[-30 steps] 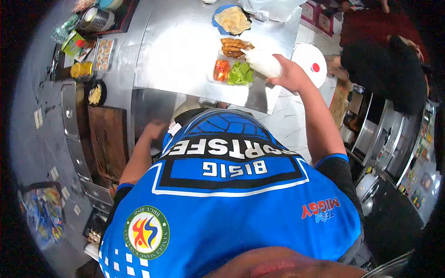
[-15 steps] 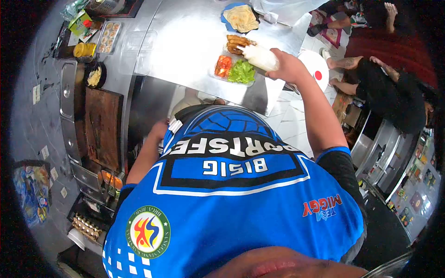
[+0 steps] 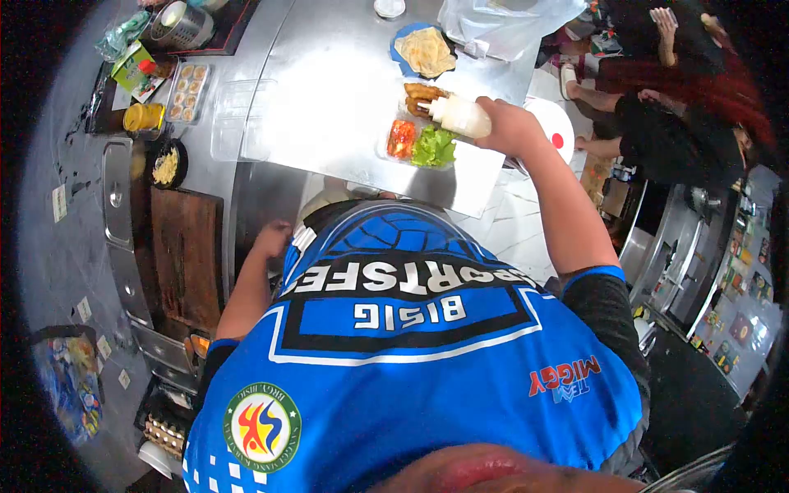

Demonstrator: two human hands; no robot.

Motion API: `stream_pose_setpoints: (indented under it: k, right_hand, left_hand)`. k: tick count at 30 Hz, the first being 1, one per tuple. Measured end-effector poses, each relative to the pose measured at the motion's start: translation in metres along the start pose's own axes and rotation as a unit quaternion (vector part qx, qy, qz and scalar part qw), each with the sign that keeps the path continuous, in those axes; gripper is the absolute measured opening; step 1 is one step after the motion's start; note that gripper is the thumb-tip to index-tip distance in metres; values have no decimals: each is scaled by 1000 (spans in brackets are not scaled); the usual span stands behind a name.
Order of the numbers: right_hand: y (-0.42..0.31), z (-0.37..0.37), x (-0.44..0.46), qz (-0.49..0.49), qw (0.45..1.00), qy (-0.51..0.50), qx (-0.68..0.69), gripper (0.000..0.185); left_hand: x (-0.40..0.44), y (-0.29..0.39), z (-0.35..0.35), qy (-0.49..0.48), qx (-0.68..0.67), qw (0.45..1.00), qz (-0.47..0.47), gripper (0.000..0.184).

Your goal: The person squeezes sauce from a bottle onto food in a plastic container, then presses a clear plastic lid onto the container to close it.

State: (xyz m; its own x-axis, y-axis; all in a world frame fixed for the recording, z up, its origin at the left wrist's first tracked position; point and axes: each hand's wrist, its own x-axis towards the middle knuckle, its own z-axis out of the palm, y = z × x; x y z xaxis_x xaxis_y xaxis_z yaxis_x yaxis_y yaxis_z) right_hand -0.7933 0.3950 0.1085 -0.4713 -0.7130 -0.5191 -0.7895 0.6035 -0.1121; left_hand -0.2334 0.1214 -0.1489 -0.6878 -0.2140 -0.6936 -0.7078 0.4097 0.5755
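Note:
My right hand (image 3: 511, 130) grips a white squeeze bottle (image 3: 462, 117) by its base end. The bottle is tilted nearly level, its nozzle pointing left at browned fried pieces (image 3: 423, 96) in a clear container. Red, saucy food (image 3: 401, 138) and green lettuce (image 3: 434, 146) lie in compartments just below the nozzle. Flatbreads (image 3: 425, 51) rest on a blue plate (image 3: 398, 43) farther up the counter. Down by my left side, my left hand (image 3: 275, 238) hangs near the counter edge with its fingers curled; I see nothing in it.
A clear plastic tray (image 3: 238, 123) lies on the steel counter (image 3: 320, 49), left of the glare. Further left are a black bowl of pale shreds (image 3: 167, 164), a wooden board (image 3: 187, 255) and a yellow-filled jar (image 3: 144, 117). Another person (image 3: 674, 135) is beyond the counter, right.
The view has shifted, so the counter sits slightly lower. The bottle has tipped closer to level, still in my right hand. My left hand shows more fully.

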Motion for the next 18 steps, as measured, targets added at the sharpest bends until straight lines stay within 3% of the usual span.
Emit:
stream_pose_setpoints:
  k: [2,4,8,10,14,16,18]
  right_hand:
    - [-9,-5,0,13,1000,-12,-20,69]
    - [-16,-10,3,25,999,-23,-39,69]
    - [-21,-8,8,21,998,-20,-53,67]
    - [-24,-9,10,19,998,-15,-60,66]
    - [-29,-11,16,20,996,-20,-88,61]
    - [-30,-13,17,17,996,-20,-90,60]
    - [-31,-14,20,14,995,-24,-100,53]
  left_hand:
    - [0,-3,-3,-4,-42,999,11,47]
    - [-13,39,-27,7,-102,984,-149,46]
    - [0,-16,-17,-10,-56,997,-60,45]
    - [5,-37,-9,36,63,997,-6,45]
    - [0,-34,-17,15,-11,1000,-16,45]
    - [-5,-6,-26,24,-50,985,-163,43]
    - [-10,5,-27,30,-89,980,-178,42]
